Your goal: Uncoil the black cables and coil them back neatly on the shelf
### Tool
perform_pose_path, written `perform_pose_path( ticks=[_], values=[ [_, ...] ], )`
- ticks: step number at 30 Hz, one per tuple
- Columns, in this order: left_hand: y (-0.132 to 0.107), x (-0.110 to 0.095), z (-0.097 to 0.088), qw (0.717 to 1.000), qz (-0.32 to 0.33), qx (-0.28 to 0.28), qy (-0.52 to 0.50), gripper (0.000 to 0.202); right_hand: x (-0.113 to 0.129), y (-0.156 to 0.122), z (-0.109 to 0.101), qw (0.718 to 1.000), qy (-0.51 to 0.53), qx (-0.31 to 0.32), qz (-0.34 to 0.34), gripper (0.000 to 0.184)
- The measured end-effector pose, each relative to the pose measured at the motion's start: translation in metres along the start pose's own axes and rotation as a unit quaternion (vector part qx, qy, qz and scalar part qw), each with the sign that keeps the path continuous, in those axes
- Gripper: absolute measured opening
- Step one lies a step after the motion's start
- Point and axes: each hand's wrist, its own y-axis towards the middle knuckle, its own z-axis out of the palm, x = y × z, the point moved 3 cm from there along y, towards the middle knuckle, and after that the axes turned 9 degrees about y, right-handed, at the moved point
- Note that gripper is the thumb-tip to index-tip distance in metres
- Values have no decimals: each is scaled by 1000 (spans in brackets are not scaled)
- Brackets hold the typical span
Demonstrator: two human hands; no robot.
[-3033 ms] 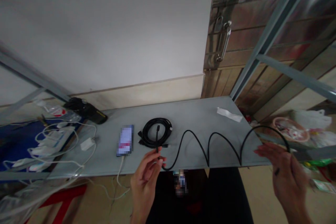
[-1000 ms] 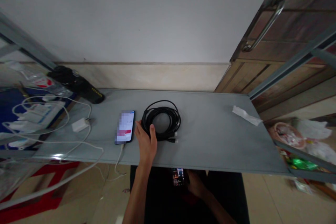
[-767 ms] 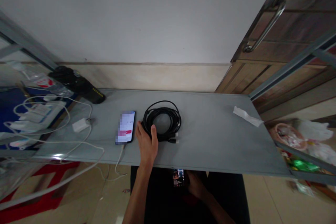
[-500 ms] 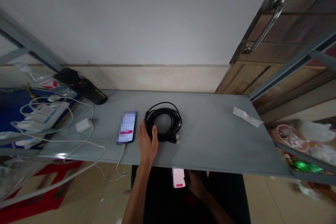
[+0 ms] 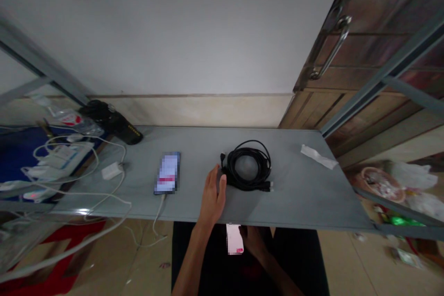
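Note:
A coiled black cable lies on the grey table, its plug ends showing at the left and lower right of the coil. Just left of it is my left hand, fingers stretched out and thumb apart, holding nothing. Its fingertips are close to the cable's left plug; whether they touch it I cannot tell. Below the table's front edge, over my lap, my right hand grips a phone with a pale pink screen. Shadow hides most of that hand's fingers.
Another phone, plugged into a white cord, lies on the table. To the left are a charger, a black bottle and a power strip with tangled cords. A white paper strip lies at the right.
The coiled cable has shifted right along the table. My left hand has moved right too and come off the coil. My right hand stays with the phone. The camera view has shifted slightly.

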Motion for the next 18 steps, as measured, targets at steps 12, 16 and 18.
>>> perform_pose_path(
  ticks=[12, 16, 18],
  values=[
    [1, 26, -47, 995, -22, -93, 8, 46, 15, -5, 0, 999, -26, 28, 26, 63],
    [-10, 18, -50, 995, -1, -98, -7, 40, 17, -17, -12, 999, -11, 49, 15, 70],
    [-20, 13, -49, 996, -5, -86, -30, 37, 17, -27, -22, 999, -2, 43, 6, 62]
  ],
)
